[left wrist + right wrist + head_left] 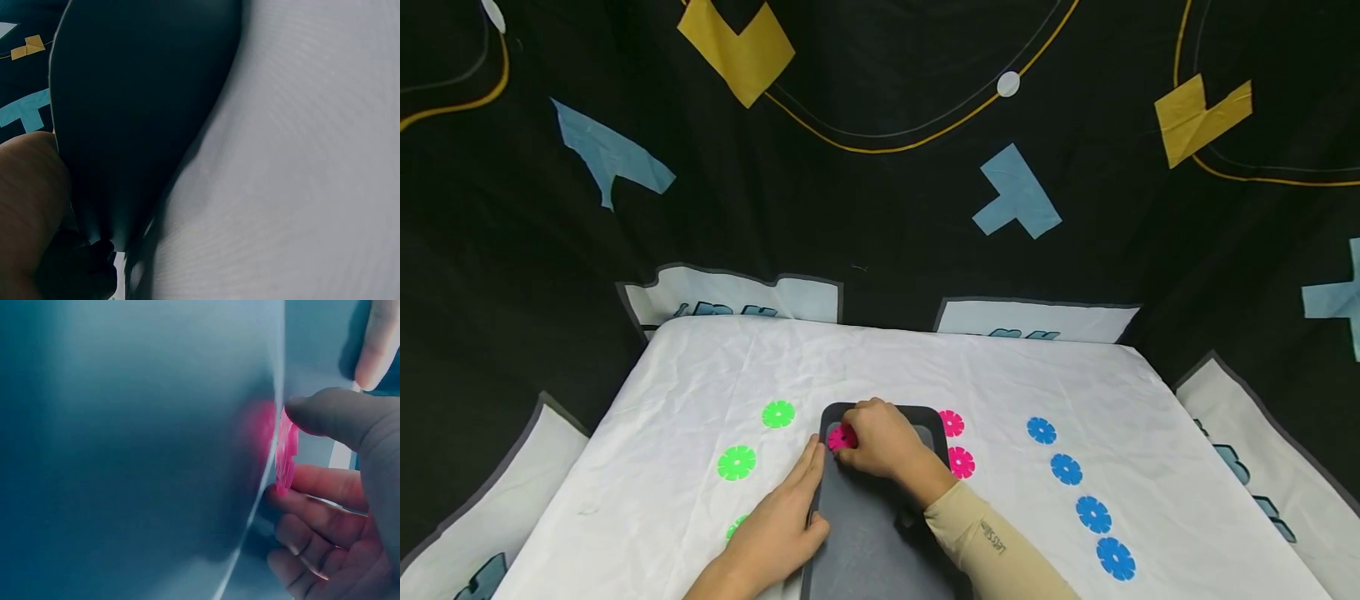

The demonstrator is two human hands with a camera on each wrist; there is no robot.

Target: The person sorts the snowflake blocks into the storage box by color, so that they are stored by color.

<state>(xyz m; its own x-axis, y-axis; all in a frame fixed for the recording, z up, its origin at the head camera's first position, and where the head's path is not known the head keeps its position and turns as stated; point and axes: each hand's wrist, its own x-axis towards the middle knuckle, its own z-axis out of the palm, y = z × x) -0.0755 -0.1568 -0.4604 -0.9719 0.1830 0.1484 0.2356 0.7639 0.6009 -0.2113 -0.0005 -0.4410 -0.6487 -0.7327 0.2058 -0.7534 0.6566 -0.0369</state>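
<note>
A dark grey rectangular tray point(868, 550) lies before me in the head view. At its far left corner, my right hand point(883, 442) pinches a pink notched disc point(837, 439). The right wrist view shows this pink disc point(287, 453) standing on edge, thumb at its upper end and fingers at its lower end. My left hand point(778, 529) rests along the tray's left rim with its fingers straight. Dark tray wall point(137, 112) fills much of the left wrist view, beside part of the left hand point(28, 200).
Two pink discs point(961, 462) lie just right of the tray. Green discs point(737, 462) are on the left, one partly behind the left hand. A row of several blue discs point(1067, 469) runs down the right. White cloth point(880, 358) covers the table; a black curtain point(865, 225) hangs behind.
</note>
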